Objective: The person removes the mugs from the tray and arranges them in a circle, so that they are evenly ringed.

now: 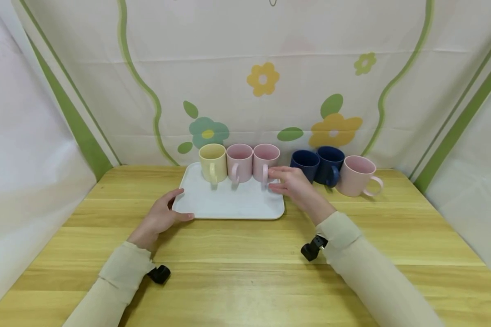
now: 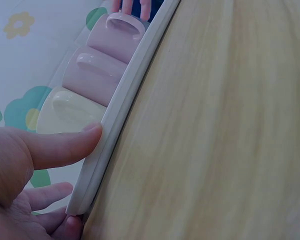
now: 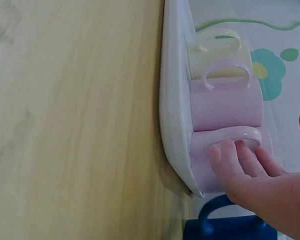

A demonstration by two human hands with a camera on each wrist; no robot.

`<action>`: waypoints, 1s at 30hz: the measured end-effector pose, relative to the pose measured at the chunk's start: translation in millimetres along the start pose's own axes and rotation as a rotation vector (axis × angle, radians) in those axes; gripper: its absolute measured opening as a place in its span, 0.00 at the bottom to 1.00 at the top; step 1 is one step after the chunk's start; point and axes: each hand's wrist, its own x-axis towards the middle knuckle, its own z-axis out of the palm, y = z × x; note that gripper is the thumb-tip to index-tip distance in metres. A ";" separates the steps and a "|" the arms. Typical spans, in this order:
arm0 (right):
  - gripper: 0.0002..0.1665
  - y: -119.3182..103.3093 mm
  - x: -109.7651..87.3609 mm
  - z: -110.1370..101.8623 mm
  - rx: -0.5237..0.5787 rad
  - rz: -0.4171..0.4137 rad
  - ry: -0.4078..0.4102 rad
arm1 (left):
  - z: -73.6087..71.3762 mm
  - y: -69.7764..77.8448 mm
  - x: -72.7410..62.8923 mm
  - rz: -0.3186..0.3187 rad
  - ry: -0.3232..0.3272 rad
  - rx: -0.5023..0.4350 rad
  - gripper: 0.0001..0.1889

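Observation:
A white rectangular tray lies on the wooden table, its near left corner between the thumb and fingers of my left hand. Along the tray's back stand a yellow mug, a pink mug and a second pink mug, side by side and upright, handles toward me. My right hand reaches to the second pink mug, with extended fingertips right at its handle. Its thumb stays apart from the mug in the right wrist view. In the left wrist view, fingers tuck under the tray's corner.
Right of the tray stand a dark blue mug, partly behind my right hand, another dark blue mug and a third pink mug, close together. A flower-patterned curtain hangs behind the wooden table.

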 end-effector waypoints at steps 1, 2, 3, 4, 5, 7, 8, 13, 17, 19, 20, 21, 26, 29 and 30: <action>0.32 1.3 1.6 1.8 0.007 0.008 -0.002 | 0.3 -0.1 0.1 0.004 -0.002 0.000 0.56; 0.33 2.6 3.4 3.4 0.019 0.015 -0.002 | 0.5 -0.3 0.3 0.007 -0.002 -0.001 0.56; 0.33 3.8 5.1 4.9 0.028 0.021 -0.004 | 1.0 -0.4 0.5 0.008 -0.003 -0.002 0.55; 0.33 4.9 6.6 6.2 0.034 0.026 -0.006 | 1.3 -0.5 0.6 0.010 -0.004 -0.003 0.55; 0.33 5.9 8.0 7.3 0.039 0.031 -0.009 | 1.6 -0.4 0.7 0.011 -0.005 -0.003 0.55; 0.32 7.8 10.8 9.1 0.051 0.041 -0.013 | 2.0 -0.3 0.9 0.012 -0.005 -0.003 0.56; 0.32 9.0 12.7 9.8 0.055 0.043 -0.016 | 2.2 -0.2 1.0 0.011 -0.005 -0.004 0.56; 0.27 13.7 20.1 13.6 0.098 0.035 -0.008 | 3.0 0.3 1.8 0.012 -0.008 -0.002 0.56; 0.27 15.6 23.2 15.3 0.119 0.023 0.019 | 3.8 0.7 2.5 0.012 -0.012 -0.005 0.56; 0.28 16.6 24.8 14.7 0.113 0.015 0.025 | 4.3 1.0 2.7 0.011 -0.013 -0.009 0.56; 0.28 17.1 25.5 14.6 0.109 0.011 0.031 | 4.6 1.1 2.7 0.011 -0.015 -0.011 0.56; 0.28 17.7 26.1 14.3 0.107 0.007 0.037 | 4.9 1.2 2.8 0.011 -0.016 -0.013 0.56; 0.26 20.8 30.7 16.1 0.114 0.001 0.071 | 3.7 0.5 1.2 0.020 -0.022 -0.021 0.55; 0.24 20.6 32.6 19.2 0.119 -0.001 0.096 | 1.1 -0.6 0.2 0.014 -0.023 -0.020 0.55; 0.24 20.2 32.3 20.0 0.119 -0.001 0.107 | 0.7 -0.8 0.2 0.016 -0.025 -0.021 0.55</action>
